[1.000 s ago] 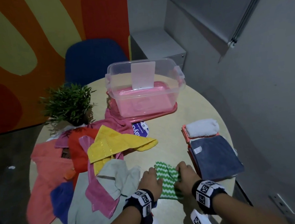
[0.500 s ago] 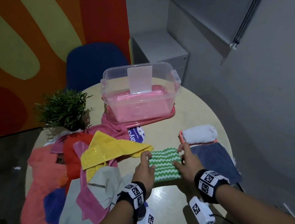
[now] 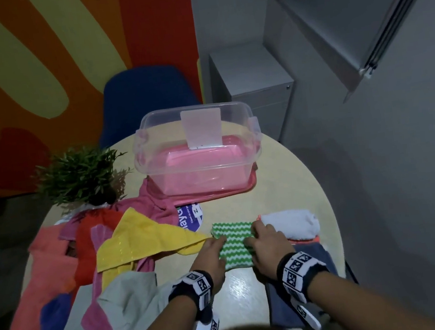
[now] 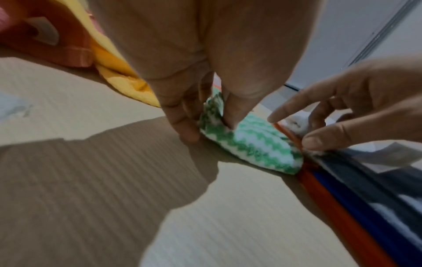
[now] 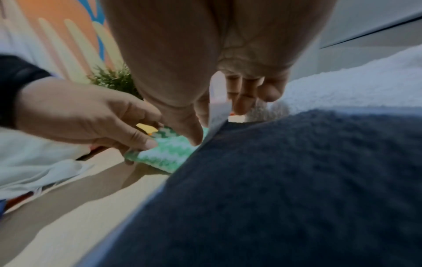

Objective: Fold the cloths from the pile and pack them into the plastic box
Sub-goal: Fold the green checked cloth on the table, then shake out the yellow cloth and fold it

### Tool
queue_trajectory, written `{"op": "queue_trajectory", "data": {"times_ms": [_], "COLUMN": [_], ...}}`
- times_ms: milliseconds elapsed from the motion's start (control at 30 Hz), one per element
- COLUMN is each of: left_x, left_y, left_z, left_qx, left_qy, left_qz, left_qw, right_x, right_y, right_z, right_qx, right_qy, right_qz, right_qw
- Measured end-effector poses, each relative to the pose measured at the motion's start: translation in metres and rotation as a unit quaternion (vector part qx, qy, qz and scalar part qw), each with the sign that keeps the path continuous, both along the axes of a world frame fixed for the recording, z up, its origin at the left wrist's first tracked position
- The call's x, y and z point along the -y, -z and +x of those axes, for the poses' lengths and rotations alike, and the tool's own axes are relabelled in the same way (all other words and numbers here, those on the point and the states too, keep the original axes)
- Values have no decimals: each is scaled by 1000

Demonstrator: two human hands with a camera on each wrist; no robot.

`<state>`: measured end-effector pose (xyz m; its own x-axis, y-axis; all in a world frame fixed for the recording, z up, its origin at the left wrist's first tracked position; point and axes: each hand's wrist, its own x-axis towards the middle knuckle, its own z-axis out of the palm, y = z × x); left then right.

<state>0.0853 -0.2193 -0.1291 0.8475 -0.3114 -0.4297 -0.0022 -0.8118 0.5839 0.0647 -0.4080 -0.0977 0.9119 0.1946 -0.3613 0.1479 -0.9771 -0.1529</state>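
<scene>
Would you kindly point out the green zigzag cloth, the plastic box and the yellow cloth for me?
green zigzag cloth (image 3: 234, 245): head view, on the striped middle between the hands.
plastic box (image 3: 155, 161): head view, on its clear left wall.
yellow cloth (image 3: 143, 239): head view, on its flat middle.

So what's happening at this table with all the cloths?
A person is folding cloths to pack into the clear plastic box at the back of the round table. Both hands, left hand and right hand, hold the sides of a small green zigzag cloth, already folded. To its right lies a stack of folded cloths; to its left the unfolded pile. No cloth shows in the box.
</scene>
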Motion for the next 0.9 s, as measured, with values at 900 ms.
{"op": "queue_trajectory", "data": {"times_ms": [900], "left_x": [-85], "left_y": [-106], "left_z": [6], "left_qx": [180], "left_qy": [96], "left_qz": [103], "left_qw": [974], "right_x": [-90], "right_y": [-50], "right_z": [-16], "right_qx": [78], "right_qy": [29], "right_qz": [171], "right_qw": [982]}}
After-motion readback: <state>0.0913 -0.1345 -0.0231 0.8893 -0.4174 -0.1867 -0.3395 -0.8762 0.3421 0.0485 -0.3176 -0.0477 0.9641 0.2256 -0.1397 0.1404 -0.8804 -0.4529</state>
